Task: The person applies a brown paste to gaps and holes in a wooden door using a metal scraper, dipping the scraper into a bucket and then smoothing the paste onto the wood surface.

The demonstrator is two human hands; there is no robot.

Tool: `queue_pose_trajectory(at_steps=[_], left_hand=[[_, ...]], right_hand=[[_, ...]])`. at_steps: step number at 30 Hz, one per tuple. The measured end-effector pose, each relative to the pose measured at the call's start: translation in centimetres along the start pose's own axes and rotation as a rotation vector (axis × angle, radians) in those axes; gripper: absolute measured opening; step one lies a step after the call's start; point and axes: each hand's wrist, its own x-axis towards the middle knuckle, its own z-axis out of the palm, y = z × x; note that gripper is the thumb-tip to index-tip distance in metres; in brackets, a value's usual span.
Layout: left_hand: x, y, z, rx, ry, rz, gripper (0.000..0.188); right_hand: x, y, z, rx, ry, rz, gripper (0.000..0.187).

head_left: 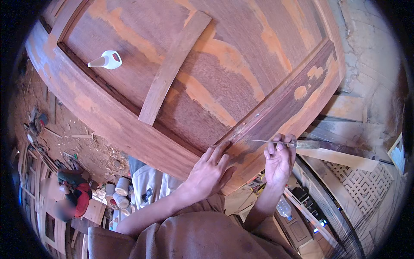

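A large reddish-brown wooden panel [224, 93], framed and patched with orange filler, lies in front of me. My left hand [211, 166] rests on the frame's near corner, fingers stretched out over the wood and holding nothing. Just to its right, my right hand [279, 162] is closed around a chisel [307, 144]. The chisel's thin metal blade points left over the frame rail [276, 110], and its handle sticks out to the right. Whether the tip touches the wood I cannot tell.
A loose wooden strip [176, 69] lies across the panel. Left of it sits a white glue bottle [111, 60] with a cone nozzle. Another person [77, 194] is at the lower left, beside several tubs [122, 186]. A lattice board [362, 183] lies at the right.
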Motion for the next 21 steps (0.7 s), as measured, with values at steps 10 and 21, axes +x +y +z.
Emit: queue_pose_trajectory(at_steps=[10,21], left_hand=[[-1.8,1.1,-1.4,-0.379,0.143,-0.138,0.036],[5.2,-1.2,-8.2,-0.654,0.367,0.014,0.054]], right_hand=[[-2.5,2.5,1.6,-0.505,-0.091,-0.257,0.021],[3.3,-3.8,9.6,-1.438,-0.485,-0.404,0.033]])
